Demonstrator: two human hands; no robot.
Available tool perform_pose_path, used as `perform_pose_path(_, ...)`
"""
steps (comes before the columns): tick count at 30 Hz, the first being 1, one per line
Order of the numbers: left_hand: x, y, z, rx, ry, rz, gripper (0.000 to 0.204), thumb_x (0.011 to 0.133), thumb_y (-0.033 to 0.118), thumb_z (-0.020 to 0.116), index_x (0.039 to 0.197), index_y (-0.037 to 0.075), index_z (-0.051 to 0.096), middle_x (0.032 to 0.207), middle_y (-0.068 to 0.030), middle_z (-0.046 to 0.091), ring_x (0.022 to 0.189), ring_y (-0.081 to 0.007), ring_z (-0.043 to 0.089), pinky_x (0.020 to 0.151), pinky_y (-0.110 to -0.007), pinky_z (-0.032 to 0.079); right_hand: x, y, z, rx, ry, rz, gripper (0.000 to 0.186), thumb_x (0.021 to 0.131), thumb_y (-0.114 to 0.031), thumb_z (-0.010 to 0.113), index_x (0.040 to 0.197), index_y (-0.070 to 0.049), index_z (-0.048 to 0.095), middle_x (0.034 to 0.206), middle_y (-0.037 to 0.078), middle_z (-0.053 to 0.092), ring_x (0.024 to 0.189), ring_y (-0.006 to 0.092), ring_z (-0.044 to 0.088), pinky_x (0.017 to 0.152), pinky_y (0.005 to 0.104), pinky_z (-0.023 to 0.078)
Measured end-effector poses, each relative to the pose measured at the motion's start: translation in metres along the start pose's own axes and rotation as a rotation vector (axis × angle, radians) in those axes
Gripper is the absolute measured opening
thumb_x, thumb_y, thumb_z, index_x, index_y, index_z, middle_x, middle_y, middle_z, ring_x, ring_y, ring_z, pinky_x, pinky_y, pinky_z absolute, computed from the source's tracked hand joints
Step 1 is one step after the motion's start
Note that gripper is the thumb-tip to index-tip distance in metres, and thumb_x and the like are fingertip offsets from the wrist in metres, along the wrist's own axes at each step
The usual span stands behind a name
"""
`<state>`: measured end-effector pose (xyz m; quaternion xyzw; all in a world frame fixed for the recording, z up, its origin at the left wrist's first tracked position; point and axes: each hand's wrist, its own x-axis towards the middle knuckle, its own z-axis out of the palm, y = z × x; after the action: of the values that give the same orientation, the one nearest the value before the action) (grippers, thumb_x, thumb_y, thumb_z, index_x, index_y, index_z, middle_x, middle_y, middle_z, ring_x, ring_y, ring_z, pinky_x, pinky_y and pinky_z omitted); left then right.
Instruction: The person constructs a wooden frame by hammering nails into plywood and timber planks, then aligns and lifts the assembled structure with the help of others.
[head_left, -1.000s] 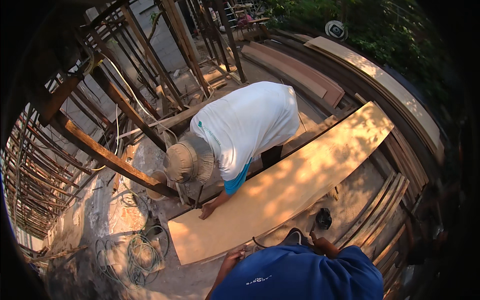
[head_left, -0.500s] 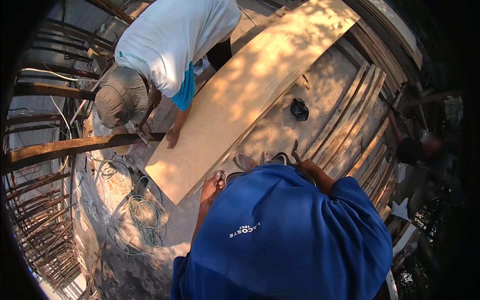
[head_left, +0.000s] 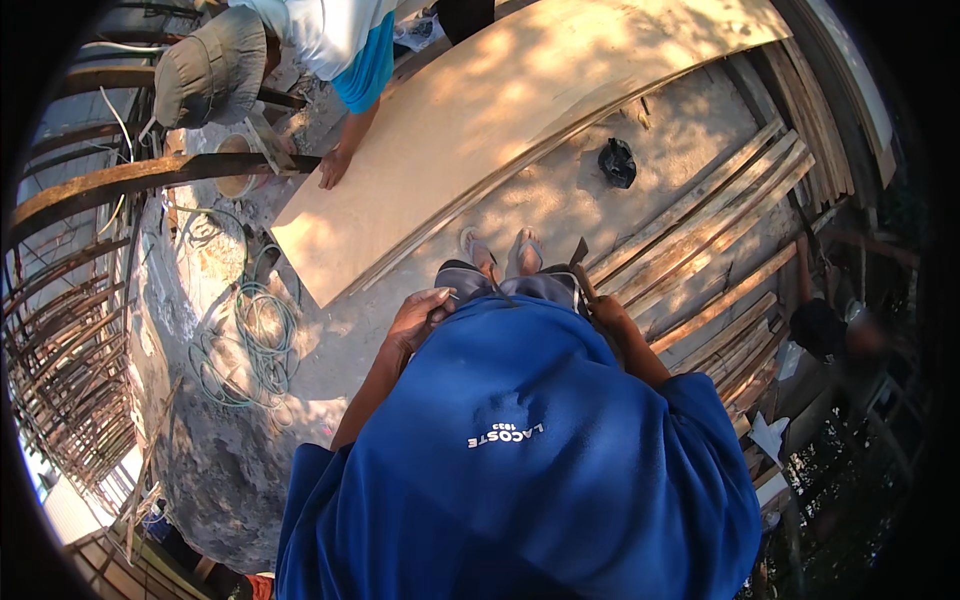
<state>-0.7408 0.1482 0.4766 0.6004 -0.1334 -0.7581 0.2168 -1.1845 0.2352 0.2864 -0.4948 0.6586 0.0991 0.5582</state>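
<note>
The right grip (head_left: 607, 312) clasps a hammer-like tool (head_left: 580, 256), apparently keeping it clear of the legs (head_left: 548, 286); ahead of the curled left grip (head_left: 420, 318), closure and contents unclear, a co-worker's hand (head_left: 335, 168) apparently steadies the plywood (head_left: 480, 130).

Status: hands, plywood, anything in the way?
Left hand beside blue shirt, grip unclear; right hand holding a tool. Plywood ahead, co-worker's hand at its edge. Black bag lying between plywood and boards.
</note>
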Motion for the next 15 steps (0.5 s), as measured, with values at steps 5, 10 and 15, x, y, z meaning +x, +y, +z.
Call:
perform_pose_path(5, 0.004, -0.019, -0.013, -0.454, -0.327, -0.046, 0.021, 0.104, 0.023, 0.062, 0.111, 0.005, 0.065, 0.065, 0.0013, 0.049, 0.054, -0.0067, 0.038, 0.05, -0.022, 0.034, -0.005, 0.04, 0.038, 0.069, -0.072, -0.017, 0.038, 0.096, -0.031, 0.059, 0.112, -0.001, 0.074, 0.112, 0.03, 0.071, 0.106, 0.0453, 0.068, 0.095, 0.0491, 0.053)
perform_pose_path(10, 0.014, -0.026, -0.034, -0.436, -0.368, -0.021, 0.024, 0.105, 0.023, 0.059, 0.113, 0.001, 0.065, 0.066, 0.0044, 0.041, 0.057, -0.0061, 0.037, 0.051, -0.023, 0.033, -0.034, 0.019, 0.055, 0.361, 0.117, 0.132, 0.033, 0.094, -0.028, 0.061, 0.086, 0.003, 0.068, 0.07, 0.017, 0.067, 0.062, 0.0274, 0.068, 0.06, 0.0433, 0.056)
perform_pose_path(15, 0.009, -0.027, -0.07, -0.327, -0.147, -0.009, 0.025, 0.104, 0.022, 0.063, 0.114, 0.0, 0.066, 0.072, 0.0023, 0.049, 0.06, -0.007, 0.041, 0.053, -0.022, 0.032, -0.051, -0.014, 0.066, 0.465, 0.197, 0.174, 0.031, 0.095, -0.029, 0.066, 0.09, 0.001, 0.065, 0.066, 0.014, 0.065, 0.052, 0.025, 0.063, 0.048, 0.042, 0.053)
